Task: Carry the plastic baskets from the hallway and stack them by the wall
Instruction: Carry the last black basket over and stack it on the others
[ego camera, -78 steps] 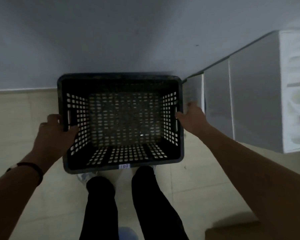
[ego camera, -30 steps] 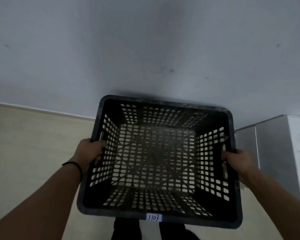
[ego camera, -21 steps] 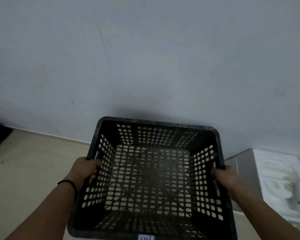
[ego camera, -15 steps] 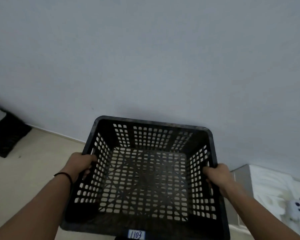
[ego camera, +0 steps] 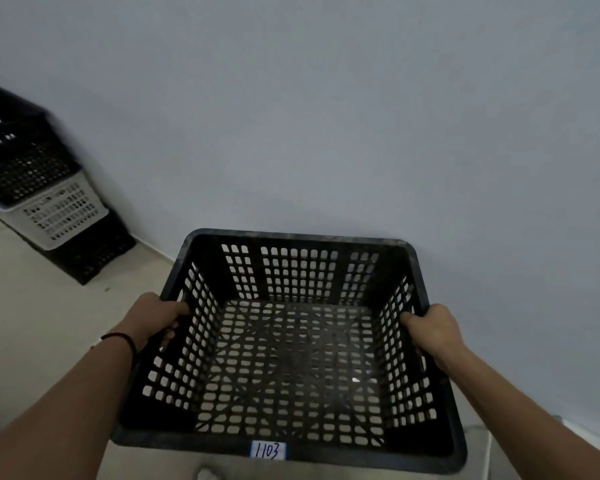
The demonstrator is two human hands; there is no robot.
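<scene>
I hold a black perforated plastic basket [ego camera: 291,237] in front of me, above the floor, with a small white label reading 1103 on its near rim. My left hand [ego camera: 156,317] grips its left side handle and my right hand [ego camera: 433,327] grips the right one. The basket is empty. Far left against the wall stands a stack of baskets [ego camera: 49,209]: black ones with a white one nested between them.
A plain grey wall [ego camera: 326,116] fills most of the view. Beige tiled floor [ego camera: 32,323] lies between me and the stack. The corner of a pale object [ego camera: 489,445] shows at the lower right by the wall.
The basket was lifted off the floor by both hands. The view has swung left: the white box on the right has left view and the basket stack has come in at far left.
</scene>
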